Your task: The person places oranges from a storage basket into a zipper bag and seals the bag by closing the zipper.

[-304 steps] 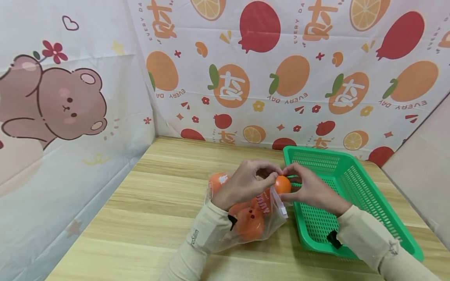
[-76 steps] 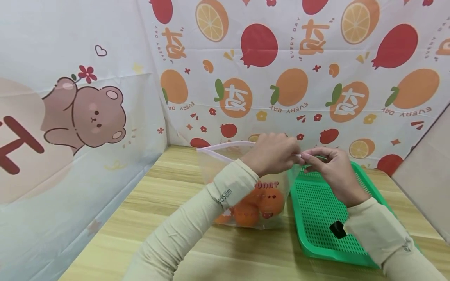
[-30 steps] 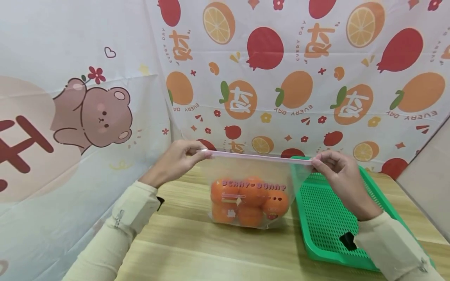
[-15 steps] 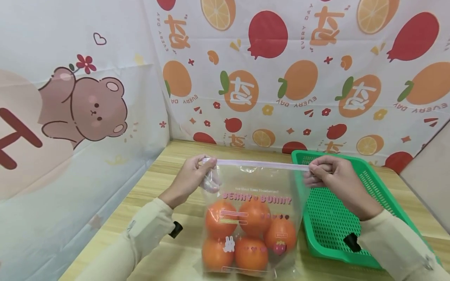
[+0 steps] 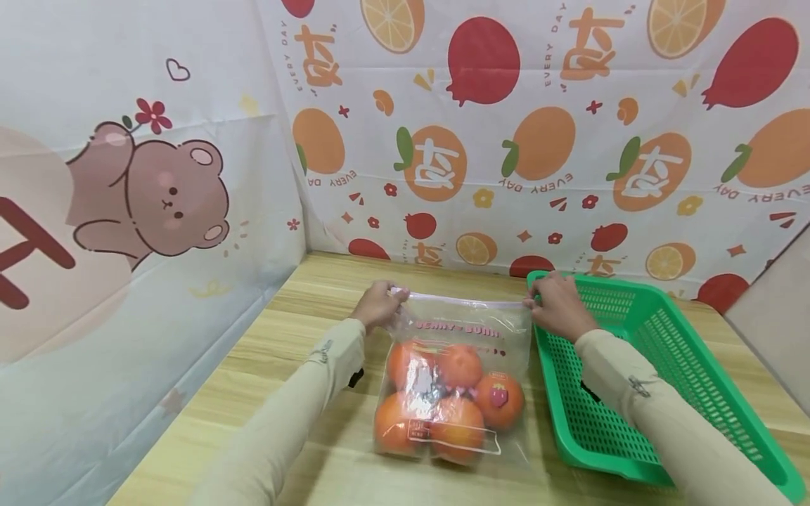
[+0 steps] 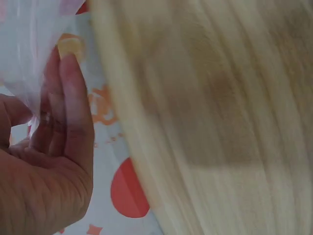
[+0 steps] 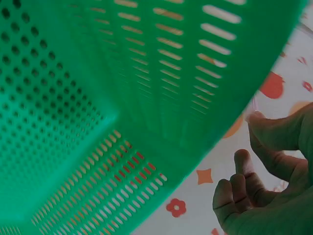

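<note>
Two hands pinch the top corners of the clear zip bag (image 5: 455, 372) at centre frame: the left hand (image 5: 378, 305) grasps its upper-left corner, the right hand (image 5: 555, 305) its upper-right. Five oranges (image 5: 446, 404) sit inside the bag on the wooden table (image 5: 304, 330). Just right of it, lower right of the frame, lies the green basket (image 5: 671, 358).

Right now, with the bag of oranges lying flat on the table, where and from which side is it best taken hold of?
Probably at the zip strip along the far top edge of the bag, at its two corners, coming from above. The oranges weigh down the near end, while the strip is flat, stiff and free. The left hand and right hand already pinch those corners.
</note>
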Motion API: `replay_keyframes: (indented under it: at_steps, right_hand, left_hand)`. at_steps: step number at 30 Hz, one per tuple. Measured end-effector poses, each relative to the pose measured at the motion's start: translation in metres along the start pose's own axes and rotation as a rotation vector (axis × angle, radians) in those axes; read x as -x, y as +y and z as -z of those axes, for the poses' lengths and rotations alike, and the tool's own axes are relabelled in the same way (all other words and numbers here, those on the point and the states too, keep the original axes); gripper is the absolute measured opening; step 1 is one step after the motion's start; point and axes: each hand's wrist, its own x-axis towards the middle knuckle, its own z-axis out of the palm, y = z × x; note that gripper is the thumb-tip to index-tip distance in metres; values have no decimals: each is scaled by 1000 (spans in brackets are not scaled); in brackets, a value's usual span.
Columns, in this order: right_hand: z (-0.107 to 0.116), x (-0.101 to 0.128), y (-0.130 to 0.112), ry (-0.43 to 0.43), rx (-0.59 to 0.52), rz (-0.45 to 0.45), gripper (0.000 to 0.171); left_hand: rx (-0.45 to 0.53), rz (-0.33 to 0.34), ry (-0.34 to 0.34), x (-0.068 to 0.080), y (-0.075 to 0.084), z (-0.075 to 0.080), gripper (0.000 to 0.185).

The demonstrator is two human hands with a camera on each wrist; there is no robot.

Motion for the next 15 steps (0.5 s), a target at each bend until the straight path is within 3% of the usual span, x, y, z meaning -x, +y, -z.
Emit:
replay_keyframes:
  at_steps: [4, 6, 8, 12, 15]
  right_hand:
    - [-9, -7, -2, -35, 110, 15, 6]
    - [-10, -4, -7, -34, 145, 24, 13]
    - [-8, 4, -17, -29, 155, 69, 28]
    - [-2, 35, -47, -80, 116, 226, 62]
    - [-4, 62, -71, -246, 68, 317, 80]
  left_hand:
    - [-390, -11, 80, -6, -3, -5, 38]
    - [-560, -47, 121, -1, 0, -7, 44]
    - [-670, -108, 145, 11, 4, -7, 52]
    - [-800, -359, 107, 53, 19, -16, 65]
    - [-877, -560, -13, 87, 23, -31, 67]
